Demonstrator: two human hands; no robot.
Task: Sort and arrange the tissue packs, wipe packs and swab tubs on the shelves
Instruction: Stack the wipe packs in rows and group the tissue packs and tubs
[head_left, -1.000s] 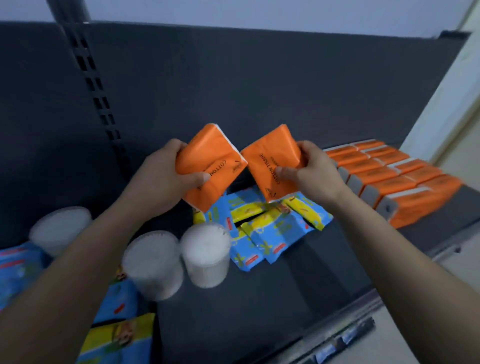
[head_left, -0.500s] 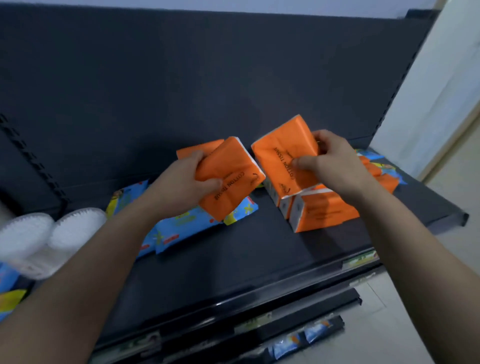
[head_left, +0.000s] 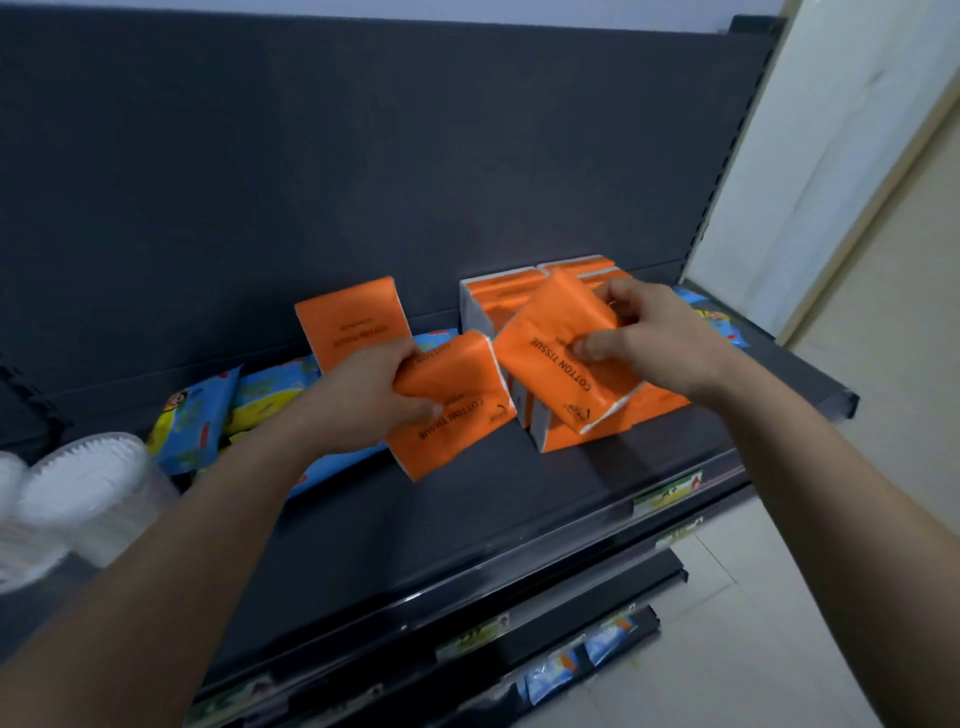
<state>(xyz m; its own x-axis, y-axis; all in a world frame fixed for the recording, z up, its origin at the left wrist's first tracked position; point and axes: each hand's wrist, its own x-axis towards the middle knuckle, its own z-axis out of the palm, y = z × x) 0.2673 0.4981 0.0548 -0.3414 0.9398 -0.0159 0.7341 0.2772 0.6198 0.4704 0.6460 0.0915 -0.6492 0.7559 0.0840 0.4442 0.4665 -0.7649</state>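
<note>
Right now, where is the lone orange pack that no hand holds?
In the head view the lone orange pack stands against the back panel, just behind the left hand, between blue wipe packs and the orange row.

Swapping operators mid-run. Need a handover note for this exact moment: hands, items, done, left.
Left hand grips a tissue pack above the shelf; right hand grips a second tissue pack over the tissue row.
The tissue row stands at the shelf's right. A lone tissue pack leans on the back panel. Blue wipe packs lie loose at left, a far-right wipe pack behind the row. Swab tubs sit far left, blurred.
Done: tissue row started.
Left: add both held packs and the leaning one, then group wipes and tubs.
</note>
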